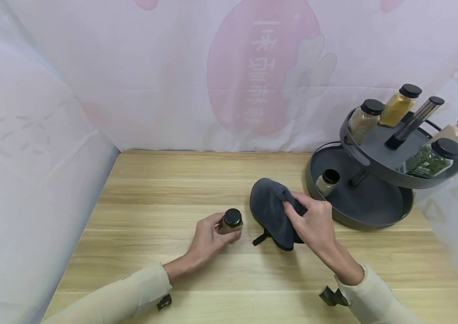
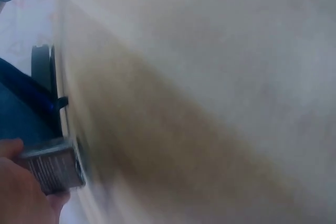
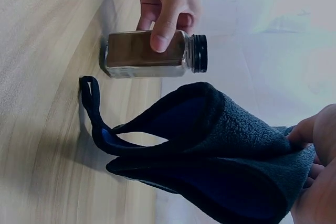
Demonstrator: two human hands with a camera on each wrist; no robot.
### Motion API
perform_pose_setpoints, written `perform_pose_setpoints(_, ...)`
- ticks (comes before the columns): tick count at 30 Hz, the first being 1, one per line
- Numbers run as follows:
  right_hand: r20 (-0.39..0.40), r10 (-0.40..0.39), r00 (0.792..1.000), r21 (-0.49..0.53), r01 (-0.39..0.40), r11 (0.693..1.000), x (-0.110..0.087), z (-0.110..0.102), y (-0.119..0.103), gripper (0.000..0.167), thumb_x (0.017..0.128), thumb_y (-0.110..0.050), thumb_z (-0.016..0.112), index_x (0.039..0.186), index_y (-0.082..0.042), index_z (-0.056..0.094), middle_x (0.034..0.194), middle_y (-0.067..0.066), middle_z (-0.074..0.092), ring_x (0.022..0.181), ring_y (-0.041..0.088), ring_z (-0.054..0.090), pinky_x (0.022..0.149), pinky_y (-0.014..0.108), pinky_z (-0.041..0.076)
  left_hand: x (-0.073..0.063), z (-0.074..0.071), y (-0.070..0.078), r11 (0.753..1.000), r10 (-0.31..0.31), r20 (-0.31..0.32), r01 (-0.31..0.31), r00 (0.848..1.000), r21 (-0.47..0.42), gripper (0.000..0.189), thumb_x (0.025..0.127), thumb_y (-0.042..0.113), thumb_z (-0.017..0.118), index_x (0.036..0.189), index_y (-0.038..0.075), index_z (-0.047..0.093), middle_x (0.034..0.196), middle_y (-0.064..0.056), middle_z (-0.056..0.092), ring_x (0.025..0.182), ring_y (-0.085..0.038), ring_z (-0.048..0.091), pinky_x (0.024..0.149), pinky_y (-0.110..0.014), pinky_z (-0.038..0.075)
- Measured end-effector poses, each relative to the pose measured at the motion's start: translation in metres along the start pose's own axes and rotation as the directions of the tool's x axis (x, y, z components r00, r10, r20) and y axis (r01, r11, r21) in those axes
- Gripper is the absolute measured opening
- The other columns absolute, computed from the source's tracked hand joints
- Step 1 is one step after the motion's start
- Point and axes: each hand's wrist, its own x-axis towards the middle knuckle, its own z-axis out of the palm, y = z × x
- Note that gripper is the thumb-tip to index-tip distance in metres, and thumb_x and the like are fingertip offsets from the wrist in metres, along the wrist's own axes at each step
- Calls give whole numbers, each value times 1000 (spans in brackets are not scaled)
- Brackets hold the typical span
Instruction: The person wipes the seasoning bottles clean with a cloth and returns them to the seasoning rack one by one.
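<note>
My left hand (image 1: 208,240) grips a square glass spice jar (image 3: 139,56) with a black lid (image 1: 233,217) and brown powder inside. In the right wrist view the thumb lies across the jar's side, and its base is right at the tabletop. Just to the right, my right hand (image 1: 314,220) pinches a dark grey-blue cloth (image 1: 271,207) with black edging. The cloth hangs in folds from the fingers, and its black loop (image 3: 89,95) reaches down toward the wood. In the left wrist view the jar's printed side (image 2: 55,171) shows beside the fingers.
A two-tier dark grey round rack (image 1: 368,222) stands at the back right. Several black-lidded spice jars, one with yellow powder (image 1: 395,110) and one with green flakes (image 1: 425,163), are on its upper tier. A small jar (image 1: 326,183) sits below. A patterned curtain (image 1: 164,112) hangs behind the table.
</note>
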Motion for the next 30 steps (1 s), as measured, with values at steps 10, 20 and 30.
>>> perform_pose_setpoints(10,-11,-12,1000,20,13,1000,-2,4,-5,17,85,2,82,101,-1,83,91,11,81,75,21,79,67,19,58,9,-17,20,998,56,106,-57,993,5,36,80,16,95,112,18,79,104,6,78,101,-11,71,89,-32,61)
perform_pose_setpoints(20,-16,-46,999,51,47,998,-6,10,-15,16,85,2,82,101,0,82,90,11,81,75,19,78,66,20,59,13,-22,36,997,76,161,-74,984,-17,30,81,19,94,105,16,77,83,6,69,86,-13,67,88,-31,62)
perform_pose_setpoints(30,-41,-79,996,107,83,991,-11,18,-30,16,83,6,81,97,0,82,85,10,80,66,13,74,57,18,56,19,-27,47,996,95,183,-94,979,-13,28,82,22,93,105,18,77,85,7,70,86,-16,67,90,-36,62)
